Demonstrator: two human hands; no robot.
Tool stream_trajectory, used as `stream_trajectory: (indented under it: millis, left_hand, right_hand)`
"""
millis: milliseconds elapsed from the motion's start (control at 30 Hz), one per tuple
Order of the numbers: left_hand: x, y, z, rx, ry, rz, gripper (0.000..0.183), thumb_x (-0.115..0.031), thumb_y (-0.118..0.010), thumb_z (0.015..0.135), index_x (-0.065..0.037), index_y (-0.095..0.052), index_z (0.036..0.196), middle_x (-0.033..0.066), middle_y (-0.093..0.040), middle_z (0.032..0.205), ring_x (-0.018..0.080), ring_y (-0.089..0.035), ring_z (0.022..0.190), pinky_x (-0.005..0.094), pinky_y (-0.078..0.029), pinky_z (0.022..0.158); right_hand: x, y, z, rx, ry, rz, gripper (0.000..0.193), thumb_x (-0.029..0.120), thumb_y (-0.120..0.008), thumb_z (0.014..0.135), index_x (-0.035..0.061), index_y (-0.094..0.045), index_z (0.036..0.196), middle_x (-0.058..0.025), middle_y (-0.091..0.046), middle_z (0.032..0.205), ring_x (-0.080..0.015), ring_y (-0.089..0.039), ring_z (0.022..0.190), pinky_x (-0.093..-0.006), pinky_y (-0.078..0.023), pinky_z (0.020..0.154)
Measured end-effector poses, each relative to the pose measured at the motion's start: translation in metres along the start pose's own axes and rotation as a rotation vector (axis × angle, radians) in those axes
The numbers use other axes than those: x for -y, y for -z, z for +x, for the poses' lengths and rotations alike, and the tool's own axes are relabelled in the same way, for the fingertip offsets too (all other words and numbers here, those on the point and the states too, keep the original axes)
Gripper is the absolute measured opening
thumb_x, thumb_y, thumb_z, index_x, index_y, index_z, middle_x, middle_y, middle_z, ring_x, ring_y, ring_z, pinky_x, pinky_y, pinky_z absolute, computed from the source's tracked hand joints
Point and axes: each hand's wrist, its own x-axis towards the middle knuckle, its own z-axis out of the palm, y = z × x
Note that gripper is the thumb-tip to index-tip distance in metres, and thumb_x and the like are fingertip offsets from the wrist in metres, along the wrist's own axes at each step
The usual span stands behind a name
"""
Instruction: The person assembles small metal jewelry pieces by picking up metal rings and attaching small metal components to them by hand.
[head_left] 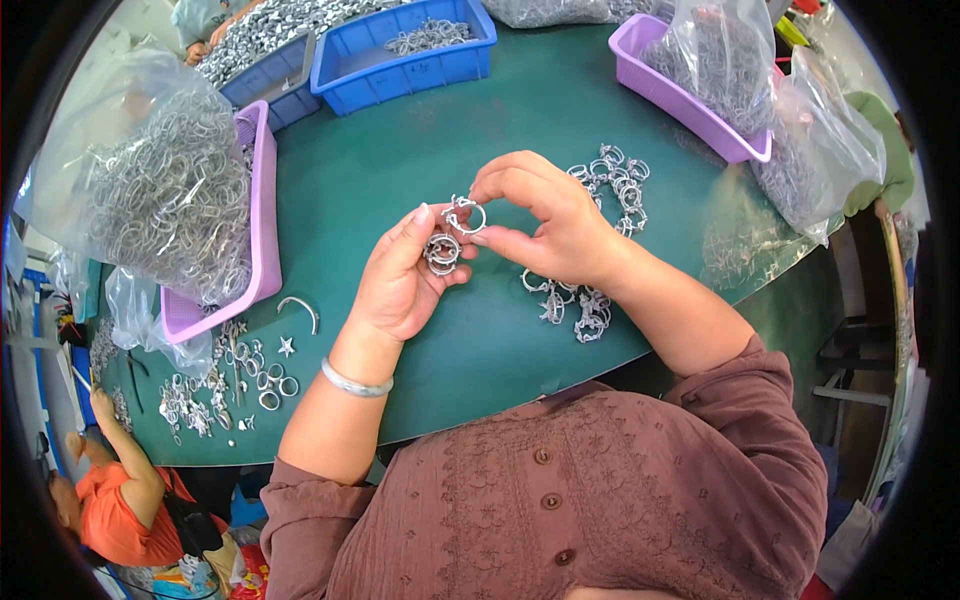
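Note:
My left hand (402,275) holds a small bunch of silver metal rings (441,250) between thumb and fingers above the green table (420,150). My right hand (540,220) pinches a single silver ring clip (464,213) just above that bunch, nearly touching it. A chain of joined silver rings (610,185) curves on the table behind and below my right hand, ending in a cluster (585,310) near my right wrist. A silver bangle (355,382) sits on my left wrist.
A purple tray (262,230) with a clear bag of metal parts (170,200) stands at the left, loose rings and stars (235,385) in front of it. Blue bins (400,60) sit at the back, another purple tray (680,95) with bags at right. A person in orange (120,500) sits lower left.

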Motion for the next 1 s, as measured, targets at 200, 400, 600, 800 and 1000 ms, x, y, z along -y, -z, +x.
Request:
stream_trajectory:
  millis: [200, 400, 600, 800, 1000]
  left_hand:
    - [0.003, -0.008, -0.002, -0.108, -0.107, 0.195, 0.023, -0.023, -0.053, 0.089, -0.004, -0.058, 0.1, 0.0022, -0.059, 0.084, 0.0103, -0.056, 0.076, 0.0232, -0.046, 0.06]
    - [0.004, -0.01, -0.002, -0.171, -0.469, 0.72, 0.02, -0.008, -0.06, 0.083, -0.002, -0.06, 0.102, 0.0029, -0.056, 0.089, 0.0083, -0.052, 0.076, 0.0199, -0.042, 0.063]
    - [0.005, -0.01, -0.003, -0.072, -0.67, 0.925, 0.025, -0.003, -0.061, 0.08, -0.001, -0.06, 0.105, 0.0054, -0.054, 0.092, 0.01, -0.052, 0.078, 0.0203, -0.043, 0.066]
    - [0.004, -0.011, -0.003, -0.056, -0.68, 0.939, 0.026, -0.003, -0.061, 0.08, -0.001, -0.06, 0.106, 0.0058, -0.053, 0.094, 0.0104, -0.052, 0.079, 0.0207, -0.043, 0.067]
    - [0.004, -0.011, -0.004, -0.076, -0.72, 0.957, 0.029, -0.002, -0.061, 0.079, -0.001, -0.059, 0.108, 0.006, -0.053, 0.094, 0.011, -0.052, 0.079, 0.0212, -0.044, 0.068]
  right_hand:
    - [-0.003, 0.0, -0.003, 0.095, -0.098, 0.021, 0.029, 0.003, -0.068, 0.067, 0.0017, -0.056, 0.094, -0.009, -0.059, 0.087, -0.0191, -0.058, 0.078, -0.0282, -0.047, 0.068]
    - [-0.006, -0.003, -0.006, 0.117, -0.399, 0.396, 0.02, 0.001, -0.061, 0.079, -0.0012, -0.055, 0.097, -0.0047, -0.06, 0.09, -0.0098, -0.057, 0.082, -0.0247, -0.047, 0.074]
    - [-0.011, -0.006, -0.007, 0.073, -0.335, 0.404, 0.018, 0.002, -0.06, 0.079, -0.0012, -0.058, 0.096, -0.0068, -0.062, 0.082, -0.0116, -0.058, 0.075, -0.0247, -0.048, 0.068]
    - [-0.012, -0.005, -0.007, 0.078, -0.323, 0.402, 0.017, 0.002, -0.061, 0.078, -0.0011, -0.059, 0.095, -0.0071, -0.062, 0.082, -0.0118, -0.058, 0.074, -0.0247, -0.048, 0.068]
    - [-0.011, -0.005, -0.007, 0.082, -0.288, 0.362, 0.016, 0.002, -0.062, 0.077, -0.0004, -0.059, 0.093, -0.0078, -0.062, 0.082, -0.0132, -0.059, 0.074, -0.0252, -0.048, 0.067]
